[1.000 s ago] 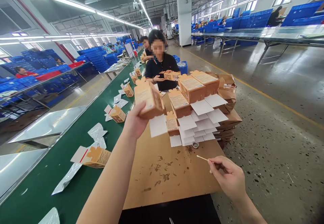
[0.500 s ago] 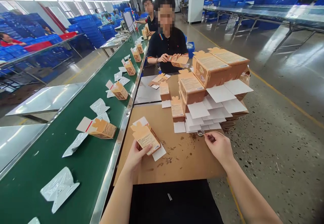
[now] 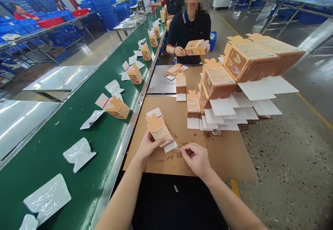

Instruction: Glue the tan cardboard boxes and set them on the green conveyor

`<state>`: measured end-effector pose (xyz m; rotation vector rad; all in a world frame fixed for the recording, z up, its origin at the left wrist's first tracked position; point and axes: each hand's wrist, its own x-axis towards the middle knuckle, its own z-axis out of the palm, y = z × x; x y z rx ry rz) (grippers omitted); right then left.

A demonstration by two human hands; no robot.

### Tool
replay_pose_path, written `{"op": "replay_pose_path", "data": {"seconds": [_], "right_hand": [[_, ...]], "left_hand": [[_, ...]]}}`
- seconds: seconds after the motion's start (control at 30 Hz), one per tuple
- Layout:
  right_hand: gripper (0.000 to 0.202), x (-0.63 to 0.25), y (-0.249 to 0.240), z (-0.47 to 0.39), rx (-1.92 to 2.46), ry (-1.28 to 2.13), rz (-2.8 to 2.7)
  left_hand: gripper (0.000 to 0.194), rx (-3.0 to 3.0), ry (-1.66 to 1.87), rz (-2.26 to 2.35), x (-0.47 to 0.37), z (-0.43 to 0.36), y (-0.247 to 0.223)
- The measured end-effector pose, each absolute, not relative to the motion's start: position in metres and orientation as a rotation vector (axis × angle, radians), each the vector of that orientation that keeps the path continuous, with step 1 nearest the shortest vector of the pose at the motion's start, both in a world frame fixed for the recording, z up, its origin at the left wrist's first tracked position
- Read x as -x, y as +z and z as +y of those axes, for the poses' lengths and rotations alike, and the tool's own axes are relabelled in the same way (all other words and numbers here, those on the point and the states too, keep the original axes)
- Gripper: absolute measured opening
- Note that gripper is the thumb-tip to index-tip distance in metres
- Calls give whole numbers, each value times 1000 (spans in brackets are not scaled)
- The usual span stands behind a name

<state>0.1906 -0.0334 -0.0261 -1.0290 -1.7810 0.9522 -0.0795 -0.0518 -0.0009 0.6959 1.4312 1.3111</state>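
Note:
My left hand [image 3: 149, 145] grips a small printed orange-brown carton [image 3: 161, 131], its top flaps open and a white flap sticking out at the lower end. Close to that white flap, my right hand [image 3: 195, 157] pinches a thin light stick [image 3: 178, 148]. The stick's tip is near the flap; whether they touch cannot be made out. Beyond my right hand, a small round metal dish [image 3: 216, 132] rests on the brown cardboard sheet [image 3: 221, 164], among dark crumbs and stains.
Stacked cartons [image 3: 249, 60] with white flaps stand at the right. On the left runs a green conveyor [image 3: 85, 160] with open cartons [image 3: 117, 108] and white pouches [image 3: 79, 153]. Across the table a person [image 3: 189, 29] holds a carton.
My right hand has moved left from the metal dish to the carton, with the stick in its fingers. My left hand still holds the carton. The whole view has shifted.

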Motion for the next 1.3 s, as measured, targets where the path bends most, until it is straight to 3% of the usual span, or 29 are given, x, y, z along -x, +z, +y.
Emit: {"op": "replay_pose_path", "data": {"seconds": [0.17,0.73,1.03,1.17,1.3], "right_hand": [[27,-170,-39,-25,1012,993,-1859],[29,-240,-21,-33,1124,850,-1659],[33,-243,-16,-40,1091,859,-1674],[32,-243,-7,-41,1079,851,-1702],[30,-253,-2,-42,1084,794,-1697]], "left_hand": [[86,-749,1314,1426,73,-50,-2],[89,-1071,1276,1694,52,-79,-26],[65,-1131,1205,1846,34,-88,-22],[80,-1017,1323,1903,53,-87,-22],[102,-649,1728,2085,129,-111,-15]]}}
